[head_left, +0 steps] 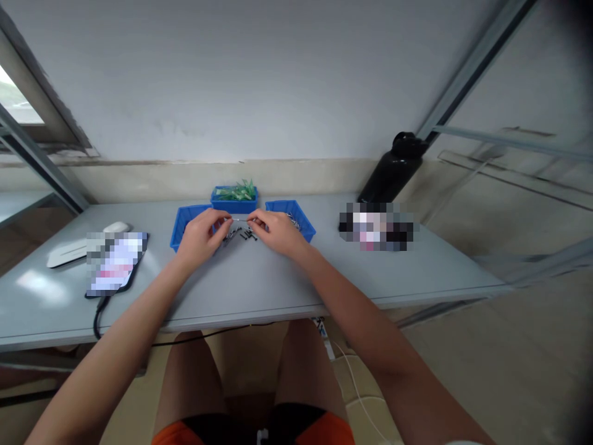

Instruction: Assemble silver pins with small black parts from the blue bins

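My left hand and my right hand meet above the desk, each closed in a pinch. A thin, silvery rod-like piece spans the gap between them, its ends hidden by my fingertips. Just below lie several small dark screw-like pieces and a few thin metallic pieces. Beside my left hand stands a blue bin, its inside mostly covered by the hand. Behind my right hand another blue bin holds small shiny metal parts. A third blue bin at the back contains green-and-white packets.
On the left of the desk are a phone with a cable, a white mouse and a flat white object. A black bottle and a blurred-out item stand on the right. The wall rises behind.
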### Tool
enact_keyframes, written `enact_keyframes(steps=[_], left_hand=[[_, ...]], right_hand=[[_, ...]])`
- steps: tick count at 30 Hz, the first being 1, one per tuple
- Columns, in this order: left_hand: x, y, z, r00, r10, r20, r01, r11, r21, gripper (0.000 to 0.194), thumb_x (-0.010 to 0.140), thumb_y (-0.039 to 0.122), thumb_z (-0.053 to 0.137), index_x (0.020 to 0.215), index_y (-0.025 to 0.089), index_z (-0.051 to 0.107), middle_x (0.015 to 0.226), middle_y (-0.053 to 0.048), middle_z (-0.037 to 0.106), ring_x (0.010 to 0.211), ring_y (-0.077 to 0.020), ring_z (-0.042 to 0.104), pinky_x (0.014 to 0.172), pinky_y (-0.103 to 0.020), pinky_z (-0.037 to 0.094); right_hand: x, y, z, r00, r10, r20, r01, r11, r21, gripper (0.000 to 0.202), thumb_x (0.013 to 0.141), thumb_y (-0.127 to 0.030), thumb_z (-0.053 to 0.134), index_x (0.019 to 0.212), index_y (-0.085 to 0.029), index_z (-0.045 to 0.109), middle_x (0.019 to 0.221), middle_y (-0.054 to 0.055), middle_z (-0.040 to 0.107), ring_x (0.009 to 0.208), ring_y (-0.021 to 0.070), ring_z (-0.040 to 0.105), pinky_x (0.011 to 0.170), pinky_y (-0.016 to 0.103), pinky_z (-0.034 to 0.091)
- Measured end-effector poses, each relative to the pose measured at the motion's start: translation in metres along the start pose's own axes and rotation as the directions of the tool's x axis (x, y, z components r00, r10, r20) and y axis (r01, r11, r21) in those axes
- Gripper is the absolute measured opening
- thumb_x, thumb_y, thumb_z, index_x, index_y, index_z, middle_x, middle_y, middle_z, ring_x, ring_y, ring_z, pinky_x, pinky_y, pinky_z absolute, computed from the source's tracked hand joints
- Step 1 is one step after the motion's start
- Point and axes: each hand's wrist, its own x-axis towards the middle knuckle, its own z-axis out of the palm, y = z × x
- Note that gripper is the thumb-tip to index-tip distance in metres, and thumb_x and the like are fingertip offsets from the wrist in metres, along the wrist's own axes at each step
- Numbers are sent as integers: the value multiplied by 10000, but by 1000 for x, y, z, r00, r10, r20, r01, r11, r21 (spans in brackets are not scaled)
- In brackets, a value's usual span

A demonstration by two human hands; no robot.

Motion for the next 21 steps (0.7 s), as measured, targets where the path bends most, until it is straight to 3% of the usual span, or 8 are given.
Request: enact_keyframes(steps=[21], left_hand=[[1,-5,3,1000,6,13,-6,1000,-12,181,925,307,526,928,190,664,813,-31,642,679,-137,553,683,-271,472]], right_hand=[[-2,2,2,988,-51,-144,59,997,55,223,962,-353,458,955,-196,616,727,7,617,628,125,522,644,252,388]])
